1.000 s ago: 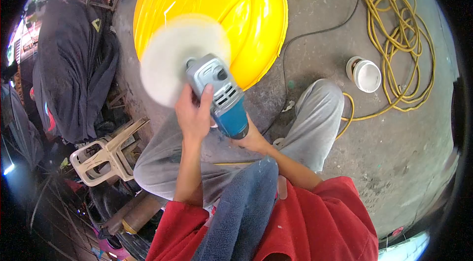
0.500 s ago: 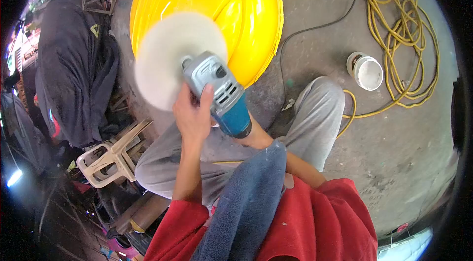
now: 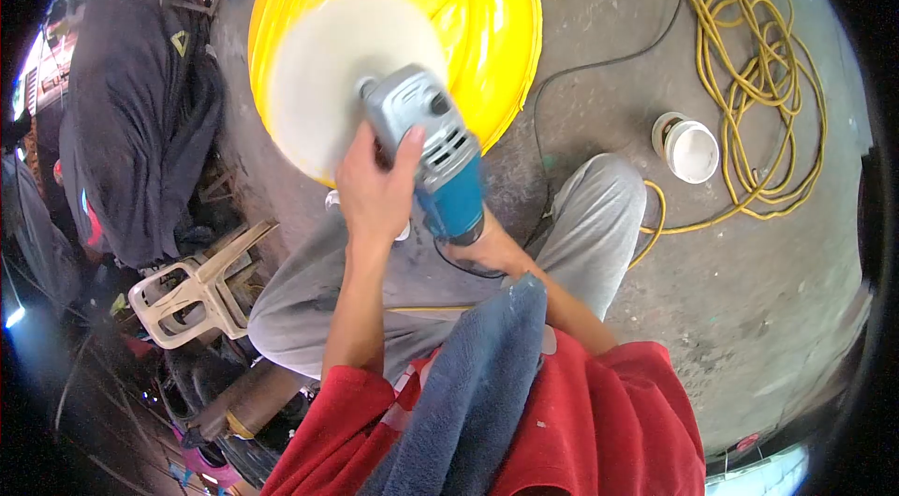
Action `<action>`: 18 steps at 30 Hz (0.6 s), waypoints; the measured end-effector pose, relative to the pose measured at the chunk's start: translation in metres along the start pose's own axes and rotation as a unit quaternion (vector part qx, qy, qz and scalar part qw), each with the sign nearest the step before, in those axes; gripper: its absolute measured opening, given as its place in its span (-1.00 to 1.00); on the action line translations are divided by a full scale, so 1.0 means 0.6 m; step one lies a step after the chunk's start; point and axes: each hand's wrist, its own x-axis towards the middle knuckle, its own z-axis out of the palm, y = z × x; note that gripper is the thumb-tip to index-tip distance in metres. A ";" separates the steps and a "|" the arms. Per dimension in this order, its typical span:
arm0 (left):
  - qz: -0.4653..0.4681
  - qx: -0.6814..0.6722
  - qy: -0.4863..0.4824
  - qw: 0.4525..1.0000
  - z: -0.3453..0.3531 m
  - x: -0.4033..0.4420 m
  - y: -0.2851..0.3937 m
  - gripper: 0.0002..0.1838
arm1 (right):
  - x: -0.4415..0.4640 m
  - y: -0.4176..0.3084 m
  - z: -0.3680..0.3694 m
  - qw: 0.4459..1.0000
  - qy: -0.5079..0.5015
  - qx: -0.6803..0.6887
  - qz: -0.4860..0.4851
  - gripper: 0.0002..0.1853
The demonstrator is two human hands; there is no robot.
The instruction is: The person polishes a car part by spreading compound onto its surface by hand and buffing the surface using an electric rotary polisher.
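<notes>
A blue and silver power polisher (image 3: 440, 154) is held out in front of me, and its round white buffing pad (image 3: 328, 74) is blurred as if spinning. Wrapped around the front end, near the silver head, is my left hand (image 3: 376, 182), thumb on the casing. My right hand (image 3: 492, 245) grips the rear of the polisher from below; the tool hides most of its fingers. Under the pad lies a large, glossy, curved yellow shell (image 3: 492, 37) on the floor. The pad overlaps its near left part; whether they touch I cannot tell.
A white tub (image 3: 693, 151) stands on the concrete floor (image 3: 749, 309) to the right. Beyond it lies a coiled yellow cord (image 3: 749, 74), joined to a black cable (image 3: 599, 58). At left are a beige plastic stool (image 3: 192, 304) and a dark cloth-covered object (image 3: 136, 121).
Both hands have moved the polisher a little forward and to the right, so the pad covers more of the yellow shell. The view has shifted slightly.
</notes>
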 end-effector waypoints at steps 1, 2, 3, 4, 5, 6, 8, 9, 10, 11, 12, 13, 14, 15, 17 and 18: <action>0.010 0.003 0.007 1.000 -0.014 -0.018 -0.034 -0.60 | -0.012 0.009 0.011 1.000 0.006 -0.015 -0.017 0.07; -0.048 -0.046 0.009 0.998 -0.033 -0.040 -0.049 -0.61 | -0.022 0.004 0.019 1.000 0.001 -0.019 -0.016 0.07; -0.063 -0.077 0.026 0.995 -0.053 -0.059 -0.082 -0.63 | -0.031 -0.006 0.028 0.999 -0.026 -0.039 0.001 0.04; -0.077 -0.107 0.045 0.990 -0.072 -0.079 -0.114 -0.64 | -0.032 -0.010 0.035 0.997 -0.052 -0.057 0.017 0.01; -0.153 -0.115 0.079 0.978 -0.093 -0.097 -0.114 -0.61 | -0.028 -0.007 0.041 0.991 -0.057 -0.121 -0.014 -0.03; -0.229 -0.158 0.109 0.954 -0.113 -0.111 -0.133 -0.57 | -0.023 -0.021 0.040 0.990 -0.063 -0.125 -0.012 -0.03; -0.243 -0.241 0.165 0.925 -0.136 -0.124 -0.143 -0.55 | -0.006 -0.092 0.034 0.953 -0.142 -0.267 -0.019 -0.06; -0.248 -0.270 0.186 0.912 -0.144 -0.129 -0.147 -0.54 | 0.004 -0.126 0.031 0.951 -0.146 -0.271 -0.017 -0.06; -0.235 -0.358 0.205 0.880 -0.148 -0.131 -0.147 -0.52 | 0.013 -0.164 0.028 0.931 -0.167 -0.324 -0.019 -0.08; -0.220 -0.444 0.223 0.840 -0.150 -0.136 -0.148 -0.51 | 0.012 -0.199 0.028 0.907 -0.187 -0.376 -0.020 -0.09; -0.221 -0.450 0.230 0.834 -0.145 -0.141 -0.152 -0.51 | 0.003 -0.234 0.031 0.903 -0.192 -0.383 -0.018 -0.09; -0.229 -0.489 0.236 0.808 -0.136 -0.146 -0.156 -0.50 | -0.007 -0.269 0.034 0.882 -0.178 -0.436 0.029 -0.09; -0.236 -0.529 0.241 0.779 -0.123 -0.151 -0.157 -0.50 | -0.018 -0.299 0.036 0.855 -0.162 -0.487 0.076 -0.09; -0.271 -0.530 0.249 0.764 -0.105 -0.155 -0.150 -0.50 | -0.035 -0.323 0.039 0.849 -0.166 -0.495 0.076 -0.09; -0.299 -0.543 0.233 0.749 -0.058 -0.165 -0.140 -0.50 | -0.089 -0.350 0.045 0.805 -0.078 -0.556 0.194 -0.08; -0.327 -0.550 0.210 0.739 -0.032 -0.168 -0.135 -0.50 | -0.115 -0.353 0.042 0.801 -0.077 -0.561 0.195 -0.08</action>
